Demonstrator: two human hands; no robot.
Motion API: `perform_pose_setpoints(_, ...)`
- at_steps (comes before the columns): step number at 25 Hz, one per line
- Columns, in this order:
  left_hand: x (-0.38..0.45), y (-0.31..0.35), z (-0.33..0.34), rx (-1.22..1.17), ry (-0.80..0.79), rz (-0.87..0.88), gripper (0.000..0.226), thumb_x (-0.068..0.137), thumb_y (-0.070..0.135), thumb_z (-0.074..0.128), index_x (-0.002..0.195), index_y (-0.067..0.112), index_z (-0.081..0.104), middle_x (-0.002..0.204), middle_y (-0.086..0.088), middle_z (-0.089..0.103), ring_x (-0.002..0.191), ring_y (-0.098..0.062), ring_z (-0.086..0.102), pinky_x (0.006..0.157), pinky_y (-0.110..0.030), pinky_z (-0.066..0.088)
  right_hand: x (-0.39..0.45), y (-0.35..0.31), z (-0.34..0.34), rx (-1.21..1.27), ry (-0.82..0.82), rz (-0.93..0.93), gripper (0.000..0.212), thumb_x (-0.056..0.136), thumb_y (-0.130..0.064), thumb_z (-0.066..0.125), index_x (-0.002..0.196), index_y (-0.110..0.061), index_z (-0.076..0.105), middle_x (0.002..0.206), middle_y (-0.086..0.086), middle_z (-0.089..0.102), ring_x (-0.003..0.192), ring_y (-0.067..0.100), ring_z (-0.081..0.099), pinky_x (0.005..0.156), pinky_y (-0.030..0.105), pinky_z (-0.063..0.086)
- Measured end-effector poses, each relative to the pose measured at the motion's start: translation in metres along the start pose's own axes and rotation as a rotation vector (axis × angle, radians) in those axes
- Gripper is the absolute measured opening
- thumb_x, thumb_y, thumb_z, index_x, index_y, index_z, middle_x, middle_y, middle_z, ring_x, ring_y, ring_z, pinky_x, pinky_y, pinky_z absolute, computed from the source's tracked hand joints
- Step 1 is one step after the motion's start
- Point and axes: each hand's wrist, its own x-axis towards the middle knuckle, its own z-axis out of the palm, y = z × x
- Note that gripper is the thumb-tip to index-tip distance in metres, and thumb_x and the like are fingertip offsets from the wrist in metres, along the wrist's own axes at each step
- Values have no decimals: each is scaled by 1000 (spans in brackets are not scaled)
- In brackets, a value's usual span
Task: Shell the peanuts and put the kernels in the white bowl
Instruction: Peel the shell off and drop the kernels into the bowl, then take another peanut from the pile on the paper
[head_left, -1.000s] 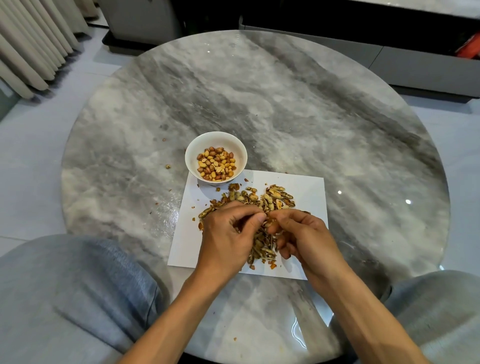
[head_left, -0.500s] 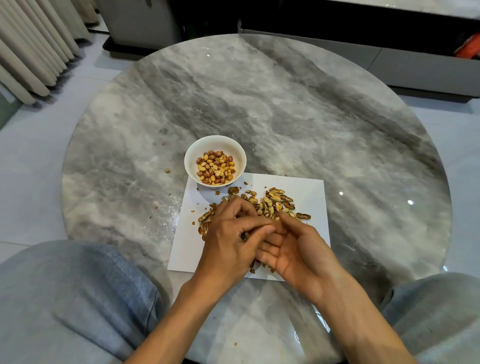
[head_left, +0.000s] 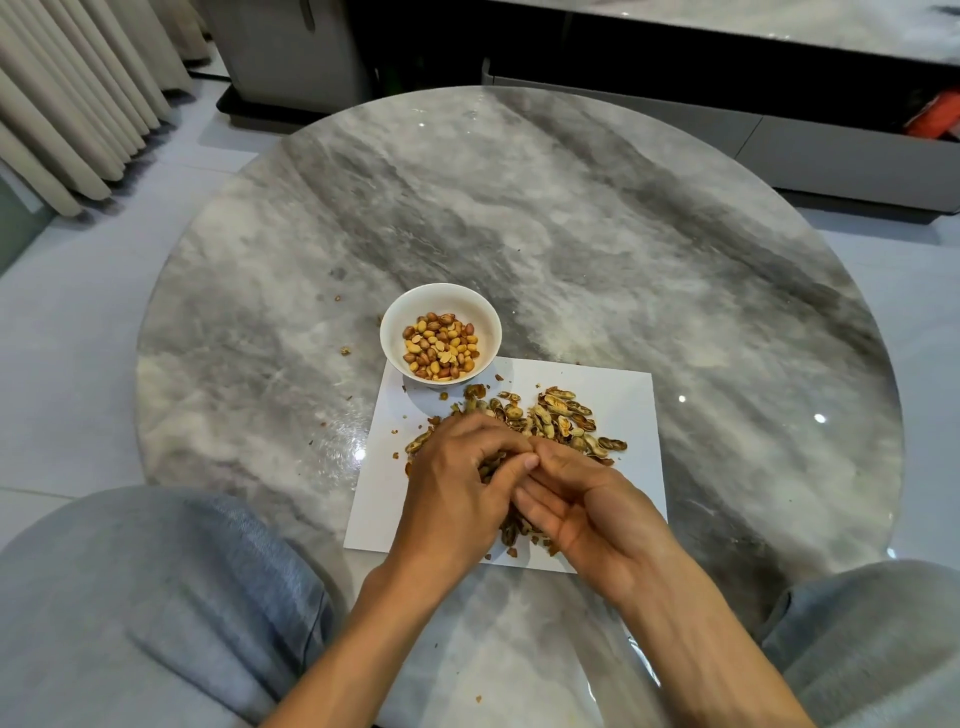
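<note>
Round grey marble table (head_left: 597, 223) beneath the grip, white paper sheet (head_left: 631, 415) under it (corners bare), pleated curtains (head_left: 67, 104) far left, dark cabinet (head_left: 727, 62) beyond, grey-clad knees (head_left: 156, 597) nearer.

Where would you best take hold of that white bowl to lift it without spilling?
Probably at the far rim of the white bowl, pinched from above. It stands upright and open, about half full of kernels, its near side crowded by the shell pile and both hands.

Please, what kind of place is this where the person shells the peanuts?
Probably a home living room: a round marble-look table, pleated curtains at the left, and a low dark cabinet behind on a pale tiled floor.
</note>
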Motion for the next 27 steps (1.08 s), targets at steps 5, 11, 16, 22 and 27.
perform_pose_setpoints(5, 0, 0, -5, 129, -110, 128, 19, 84, 22, 73, 103, 22, 77, 92, 10, 63, 87, -9, 59, 74, -26, 51, 1, 1, -6, -120, 84, -45, 18, 91, -3, 65, 108, 0, 70, 91, 16, 76, 77, 19, 75, 67, 29, 62)
perform_pose_setpoints(11, -5, 3, 3, 447, -18, 368, 9, 91, 12, 63, 90, 10, 72, 95, -1, 62, 86, -18, 55, 69, -30, 48, 0, 2, -3, -302, 198, -240, 10, 90, -3, 68, 100, -3, 71, 75, 13, 73, 60, 18, 67, 52, 27, 55)
perform_pose_setpoints(16, 15, 13, -28, 360, 209, 168, 13, 83, 13, 77, 94, 8, 76, 94, -4, 66, 86, -19, 57, 68, -13, 39, -4, -1, -12, -570, 316, -466, 9, 85, -9, 76, 85, -18, 79, 77, 1, 74, 56, 10, 60, 48, 26, 48)
perform_pose_setpoints(22, 79, 16, -49, 536, 117, 19, 43, 92, 16, 65, 135, 12, 58, 131, -7, 57, 118, -28, 48, 92, -41, 46, -9, -20, -36, -929, 359, -631, 12, 95, -33, 65, 95, -32, 77, 93, -12, 75, 73, 4, 66, 70, 30, 53)
perform_pose_setpoints(27, 13, 5, -2, 561, -323, 306, 25, 89, 17, 64, 113, 15, 70, 113, -4, 61, 105, -26, 51, 83, -41, 45, 6, -29, -45, -1513, 205, -648, 25, 93, -26, 68, 116, -37, 72, 78, -19, 60, 64, 2, 55, 60, 14, 39)
